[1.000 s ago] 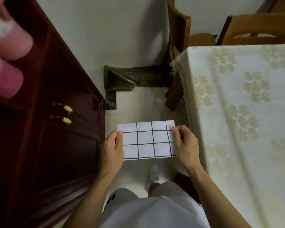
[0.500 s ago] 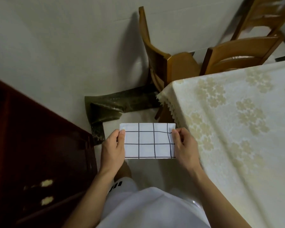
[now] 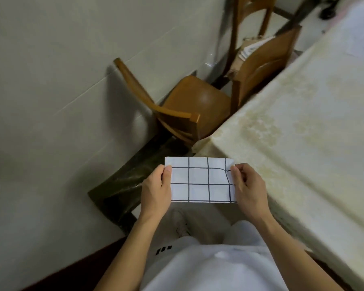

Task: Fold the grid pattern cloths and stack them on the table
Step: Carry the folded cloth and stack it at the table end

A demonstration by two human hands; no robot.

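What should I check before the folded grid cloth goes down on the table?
1. Left hand grips the cloth's left edge: ok.
2. Right hand pinches the right edge: ok.
3. Grid cloth folded to a flat rectangle, edges aligned: ok, apart from a small wrinkle by the right thumb.
4. Cloth over the table: not ok, it is held in the air beside the table's near corner.
5. Landing spot free: ok for the near tablecloth area in view; the far end is blurred.
6. Existing stack of folded cloths to place onto: cannot tell, none shows in this view.
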